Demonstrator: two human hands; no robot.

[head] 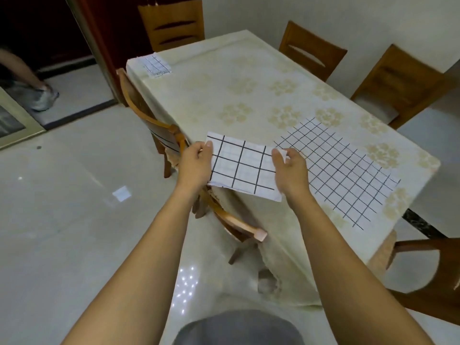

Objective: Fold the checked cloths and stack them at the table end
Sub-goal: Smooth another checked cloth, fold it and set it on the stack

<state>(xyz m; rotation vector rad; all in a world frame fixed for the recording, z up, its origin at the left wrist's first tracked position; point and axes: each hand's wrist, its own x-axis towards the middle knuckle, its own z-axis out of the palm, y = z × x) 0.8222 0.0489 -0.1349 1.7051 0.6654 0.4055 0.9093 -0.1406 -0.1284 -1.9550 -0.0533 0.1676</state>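
Observation:
I hold a folded white cloth with black checks (242, 165) in the air over the table's near left edge. My left hand (198, 161) pinches its left end and my right hand (290, 168) pinches its right end. A second checked cloth (346, 165) lies spread flat on the table (224, 85), just right of my right hand. A small folded checked cloth (156, 64) sits at the far left corner of the table.
The table carries a cream cloth with floral prints. Wooden chairs stand around it: one at the left side (159, 125), one at the far end (174, 23), two along the right (311, 51). A person's leg and shoe (42, 95) show at the far left by a doorway.

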